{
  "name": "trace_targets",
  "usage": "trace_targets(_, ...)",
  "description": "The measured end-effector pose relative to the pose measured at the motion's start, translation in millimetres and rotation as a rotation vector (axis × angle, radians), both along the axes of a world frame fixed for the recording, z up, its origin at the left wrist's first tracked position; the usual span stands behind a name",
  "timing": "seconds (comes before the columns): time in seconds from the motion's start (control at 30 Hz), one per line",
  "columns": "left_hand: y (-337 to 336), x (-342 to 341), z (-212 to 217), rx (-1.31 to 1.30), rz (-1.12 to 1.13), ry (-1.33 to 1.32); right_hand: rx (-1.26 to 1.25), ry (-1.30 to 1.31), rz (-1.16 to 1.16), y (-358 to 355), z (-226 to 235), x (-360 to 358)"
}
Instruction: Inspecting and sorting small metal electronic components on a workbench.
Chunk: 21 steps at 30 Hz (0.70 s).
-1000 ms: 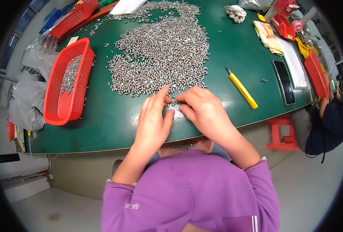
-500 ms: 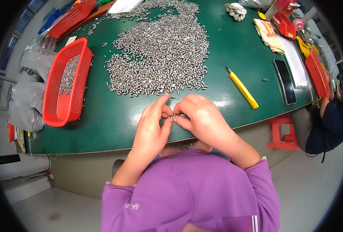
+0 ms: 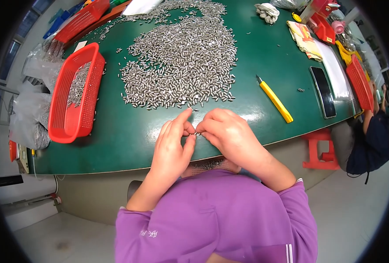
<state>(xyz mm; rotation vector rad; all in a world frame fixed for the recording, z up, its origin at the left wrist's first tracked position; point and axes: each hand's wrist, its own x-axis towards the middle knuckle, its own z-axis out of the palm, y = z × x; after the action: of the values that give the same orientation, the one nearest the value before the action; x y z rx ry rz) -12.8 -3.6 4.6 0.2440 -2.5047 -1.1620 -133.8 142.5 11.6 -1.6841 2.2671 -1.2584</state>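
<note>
A broad pile of small, shiny, pointed metal pieces (image 3: 183,61) covers the middle of the green table. Just in front of it my two hands meet near the table's front edge. My left hand (image 3: 171,142) is closed in a pinch, thumb against bent fingers, its index finger reaching toward a loose piece. Opposite, my right hand (image 3: 227,131) also pinches, fingertips and thumb together. A few small metal pieces (image 3: 198,134) show between the fingertips of both hands; the fingers partly hide them.
On the left stands a red plastic basket (image 3: 95,65) with more pieces inside. To the right lie a yellow utility knife (image 3: 275,101) and a black phone (image 3: 323,93). White gloves (image 3: 267,13) rest at the back. A red stool (image 3: 320,151) and a seated person (image 3: 370,140) are beyond the right edge.
My right hand has shifted slightly, its thumb tucking in under the fingers. The left hand stays nearly in place. The pile and basket look the same.
</note>
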Motion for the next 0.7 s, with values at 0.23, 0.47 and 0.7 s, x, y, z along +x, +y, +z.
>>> trace_targets(0.23,-0.9,1.4,4.9,-0.001,-0.030,-0.022,-0.015,-0.001,0.005,-0.3,2.0,-2.1)
trace_targets(0.47,-2.7,2.3,2.7,0.014,-0.026,-0.018,0.021,0.010,0.053,0.7,7.6,-5.2)
trace_targets(0.7,-2.7,1.0,2.7,0.003,-0.030,-0.021,0.024,-0.053,0.026,-4.6,8.5,-2.7)
